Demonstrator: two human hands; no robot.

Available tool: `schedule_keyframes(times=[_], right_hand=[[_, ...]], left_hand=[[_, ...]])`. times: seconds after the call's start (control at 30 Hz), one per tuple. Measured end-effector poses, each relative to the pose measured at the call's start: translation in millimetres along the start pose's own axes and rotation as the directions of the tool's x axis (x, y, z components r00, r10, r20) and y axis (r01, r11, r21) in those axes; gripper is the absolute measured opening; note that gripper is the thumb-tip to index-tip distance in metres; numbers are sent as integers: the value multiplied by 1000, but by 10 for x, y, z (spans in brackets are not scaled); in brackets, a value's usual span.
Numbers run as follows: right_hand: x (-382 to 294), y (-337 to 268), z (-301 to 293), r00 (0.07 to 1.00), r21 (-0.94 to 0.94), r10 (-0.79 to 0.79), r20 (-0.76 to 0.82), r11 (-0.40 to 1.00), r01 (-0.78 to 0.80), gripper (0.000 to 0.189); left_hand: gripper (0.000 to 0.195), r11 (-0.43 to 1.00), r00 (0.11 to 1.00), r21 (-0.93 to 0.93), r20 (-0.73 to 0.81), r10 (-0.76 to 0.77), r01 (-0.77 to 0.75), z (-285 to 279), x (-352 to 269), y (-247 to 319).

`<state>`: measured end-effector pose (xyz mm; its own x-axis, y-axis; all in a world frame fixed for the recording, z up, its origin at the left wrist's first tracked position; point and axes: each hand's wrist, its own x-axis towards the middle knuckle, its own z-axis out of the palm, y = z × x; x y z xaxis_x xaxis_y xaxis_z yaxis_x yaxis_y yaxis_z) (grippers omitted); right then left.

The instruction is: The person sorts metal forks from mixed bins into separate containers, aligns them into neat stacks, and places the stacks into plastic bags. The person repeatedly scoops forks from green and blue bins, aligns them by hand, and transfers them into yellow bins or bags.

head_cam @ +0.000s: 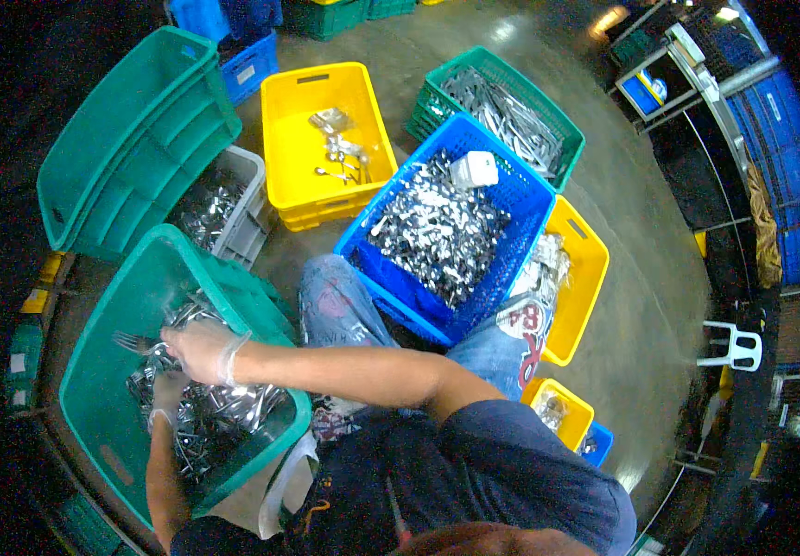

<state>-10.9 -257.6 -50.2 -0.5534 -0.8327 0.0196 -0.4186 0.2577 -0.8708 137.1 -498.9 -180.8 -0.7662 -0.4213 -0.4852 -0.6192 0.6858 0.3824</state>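
To my left stands a deep green plastic bin (104, 299) with a heap of loose metal cutlery (240, 410) in it. Both hands reach into this bin, each in a clear thin glove. My right hand (198, 351) comes across my body and grips at least one metal fork (134, 342), whose tines stick out past the fingers. Just below it, my left hand (168, 393) is down among the cutlery; its fingers are partly hidden, so its hold is unclear.
Before my knees sits a blue crate (372, 233) of small shiny metal pieces with a white block-like object (475, 169). Around it stand a yellow crate (289, 132), a green basket (435, 104) of long metal pieces, a grey crate (250, 215) and stacked green bins (129, 146).
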Motion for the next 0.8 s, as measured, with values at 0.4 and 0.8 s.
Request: schedule_keyframes(times=[0.4,0.8], right_hand=[[13,180,-8,996,114,-39,-83,992,48,17],[323,-419,-126,860,703,-45,509,599,-384,37]], left_hand=[[13,800,926,-504,-343,160,-325,-800,-688,724],[34,649,932,-672,-300,201,-357,-1395,-990,905]])
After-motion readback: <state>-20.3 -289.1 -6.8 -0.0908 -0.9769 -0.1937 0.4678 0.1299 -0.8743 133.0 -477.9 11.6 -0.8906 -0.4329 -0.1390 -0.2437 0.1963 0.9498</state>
